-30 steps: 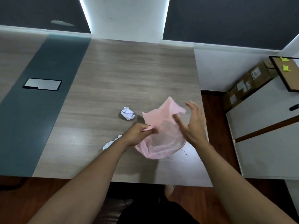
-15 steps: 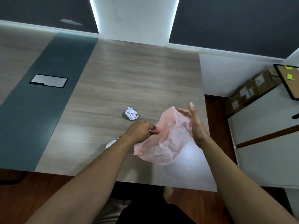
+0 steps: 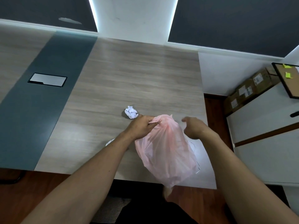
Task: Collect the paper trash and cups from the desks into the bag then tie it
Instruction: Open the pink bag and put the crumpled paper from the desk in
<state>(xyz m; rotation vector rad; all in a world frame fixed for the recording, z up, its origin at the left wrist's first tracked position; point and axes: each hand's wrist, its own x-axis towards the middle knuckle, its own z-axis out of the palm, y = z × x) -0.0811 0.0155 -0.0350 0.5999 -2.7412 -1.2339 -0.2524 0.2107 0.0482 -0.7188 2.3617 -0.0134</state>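
A thin pink plastic bag (image 3: 166, 152) hangs over the desk's near edge, puffed out and sagging toward me. My left hand (image 3: 140, 126) pinches the bag's top rim. To the right of the bag, my right hand (image 3: 194, 128) is blurred, fingers loosely curled, and I cannot tell if it touches the bag. A crumpled white paper ball (image 3: 131, 112) lies on the desk just beyond my left hand. A second white paper scrap (image 3: 110, 141) peeks out from under my left forearm.
The wooden desk (image 3: 129, 78) has a dark grey strip on the left with a metal cable hatch (image 3: 47, 79). A white sheet (image 3: 200, 157) lies under the bag. Right of the desk stand a white cabinet (image 3: 262, 126), cardboard boxes (image 3: 249, 89) and a cork board (image 3: 288, 78).
The bag has dropped and filled out, now hanging longer toward me from my left hand. My right hand has left the bag's far rim and moved down to the right of it.
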